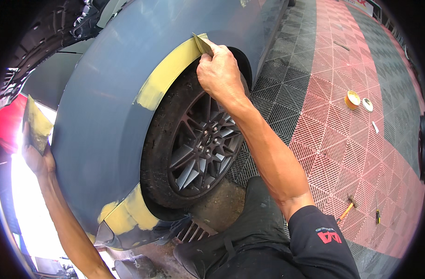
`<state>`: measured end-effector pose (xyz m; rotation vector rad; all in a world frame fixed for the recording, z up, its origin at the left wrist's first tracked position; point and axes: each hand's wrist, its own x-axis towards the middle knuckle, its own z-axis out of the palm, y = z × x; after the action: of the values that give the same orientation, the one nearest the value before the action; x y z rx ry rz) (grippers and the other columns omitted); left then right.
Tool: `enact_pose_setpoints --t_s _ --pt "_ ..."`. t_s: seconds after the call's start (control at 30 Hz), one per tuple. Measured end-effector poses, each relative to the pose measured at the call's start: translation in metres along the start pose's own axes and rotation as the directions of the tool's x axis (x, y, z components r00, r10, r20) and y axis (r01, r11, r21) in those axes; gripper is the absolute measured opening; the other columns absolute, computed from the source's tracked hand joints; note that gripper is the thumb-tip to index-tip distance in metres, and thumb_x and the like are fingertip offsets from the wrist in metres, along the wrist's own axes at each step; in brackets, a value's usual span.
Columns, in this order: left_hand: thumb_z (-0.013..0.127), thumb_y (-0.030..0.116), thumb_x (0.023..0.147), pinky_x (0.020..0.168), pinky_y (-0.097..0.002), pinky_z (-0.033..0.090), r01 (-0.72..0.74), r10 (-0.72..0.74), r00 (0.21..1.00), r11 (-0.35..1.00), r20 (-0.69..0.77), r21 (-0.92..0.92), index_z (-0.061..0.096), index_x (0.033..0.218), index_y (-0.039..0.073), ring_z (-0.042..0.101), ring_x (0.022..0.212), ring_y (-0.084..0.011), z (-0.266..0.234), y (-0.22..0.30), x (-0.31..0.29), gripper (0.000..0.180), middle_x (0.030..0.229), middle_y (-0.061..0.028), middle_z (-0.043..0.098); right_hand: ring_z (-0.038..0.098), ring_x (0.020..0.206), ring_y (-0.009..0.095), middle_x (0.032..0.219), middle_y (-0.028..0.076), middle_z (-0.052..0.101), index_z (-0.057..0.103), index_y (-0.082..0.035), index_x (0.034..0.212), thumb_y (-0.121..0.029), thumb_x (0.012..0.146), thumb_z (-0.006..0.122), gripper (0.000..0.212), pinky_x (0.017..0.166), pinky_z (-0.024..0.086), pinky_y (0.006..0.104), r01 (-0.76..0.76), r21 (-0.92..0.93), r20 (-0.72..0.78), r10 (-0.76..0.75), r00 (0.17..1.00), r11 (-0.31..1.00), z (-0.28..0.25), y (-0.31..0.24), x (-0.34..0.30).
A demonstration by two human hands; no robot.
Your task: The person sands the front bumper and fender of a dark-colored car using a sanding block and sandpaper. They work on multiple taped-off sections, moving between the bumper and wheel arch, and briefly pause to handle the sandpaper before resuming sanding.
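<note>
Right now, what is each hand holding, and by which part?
Left hand: yellow-smeared plate, by its lower end. Right hand: thin spreader, by its lower end.

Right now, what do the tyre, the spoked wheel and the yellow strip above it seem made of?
Tyre: rubber, judging by its matte, dusty black look. Spoked wheel: probably metal alloy, dark grey satin; light glints off some spokes. Yellow strip: likely body filler, matte and opaque with a ragged lower edge; cured or not, I can't tell.

Head-worn fisheye looks down, near, at the fender (101, 97)
</note>
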<state>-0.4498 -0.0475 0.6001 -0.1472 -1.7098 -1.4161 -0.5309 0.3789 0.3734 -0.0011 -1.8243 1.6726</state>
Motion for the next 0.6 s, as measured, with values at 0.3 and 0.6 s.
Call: enact_pose_setpoints --t_s 0.3,0.6 --pt "0.049 0.013 0.116 0.109 -0.0429 0.061 -0.045 0.045 0.999 0.999 -0.007 0.005 0.064 0.155 -0.001 0.069 0.135 -0.0319 -0.018 -0.008 0.013 0.044 0.156 -0.0178 0.066 0.063 0.129 0.042 0.137 0.026 0.066 0.072 0.0 0.149 -0.005 0.1 0.059 0.051 0.116 0.051 0.0505 -0.046 -0.015 0.115 0.047 0.992 0.999 0.002 -0.008 -0.002" --pt "0.042 0.014 0.116 0.117 -0.048 0.054 -0.058 0.059 0.998 0.998 -0.036 0.021 0.064 0.157 0.002 0.062 0.142 -0.032 -0.006 -0.004 0.002 0.048 0.159 -0.0145 0.063 0.061 0.128 0.041 0.136 0.019 0.065 0.072 -0.002 0.147 -0.005 0.097 0.063 0.051 0.111 0.054 0.0514 0.093 -0.05 0.108 -0.087 0.99 0.994 0.012 -0.018 -0.032"
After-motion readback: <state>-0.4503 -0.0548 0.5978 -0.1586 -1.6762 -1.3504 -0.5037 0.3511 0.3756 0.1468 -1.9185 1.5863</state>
